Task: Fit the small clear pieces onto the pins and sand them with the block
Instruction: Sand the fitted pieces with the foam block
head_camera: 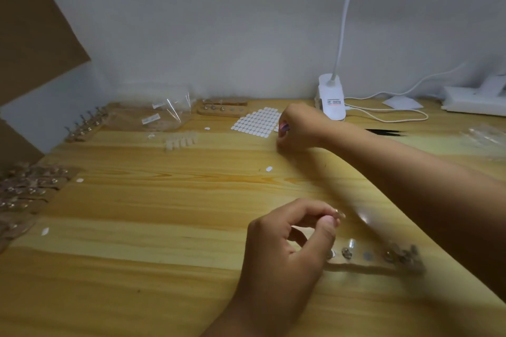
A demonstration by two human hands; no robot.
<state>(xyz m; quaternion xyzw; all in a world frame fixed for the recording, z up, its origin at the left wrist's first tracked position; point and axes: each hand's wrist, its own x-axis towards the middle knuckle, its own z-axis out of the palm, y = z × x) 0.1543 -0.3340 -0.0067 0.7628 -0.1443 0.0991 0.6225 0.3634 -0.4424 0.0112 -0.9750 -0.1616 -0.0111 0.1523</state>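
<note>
The left hand (pixel 287 241) pinches what seems a small, glossy clear piece (pixel 339 214) above the blurred pin strip (pixel 369 259) near the bench's (pixel 164 227) front edge. The right hand (pixel 298 128) curls by the back edge; whether it grasps anything is unclear.

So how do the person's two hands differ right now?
The left hand is close by, beside the pin strip; the right hand reaches far across the table, next to the sheet of white ovals. The left hand pinches a small clear piece between thumb and forefinger; the right hand curls round a pink and purple thing, too blurred to name. Both are bare and both hold something.
</note>
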